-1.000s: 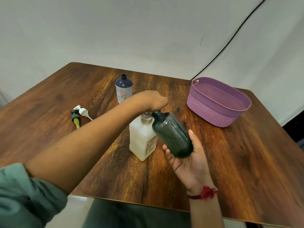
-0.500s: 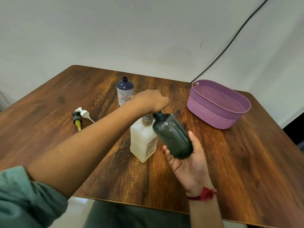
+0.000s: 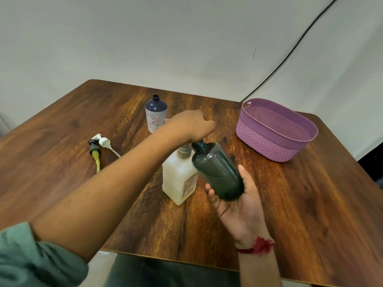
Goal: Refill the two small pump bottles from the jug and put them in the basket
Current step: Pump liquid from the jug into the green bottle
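Fingers (image 3: 209, 190) of the right hand (image 3: 238, 210) cradled and gripped a dark green translucent plastic bottle (image 3: 217, 170), tilted with its open neck at the pump of a white square plastic jug (image 3: 178, 179). The left hand (image 3: 190, 125) covered that pump, its finger grip hidden. A purple oval plastic basket (image 3: 265, 141) sat apart on the wooden table (image 3: 310, 204).

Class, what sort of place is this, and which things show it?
Probably an indoor makeshift work corner: a wooden table against a plain white backdrop, a black cable running down it.
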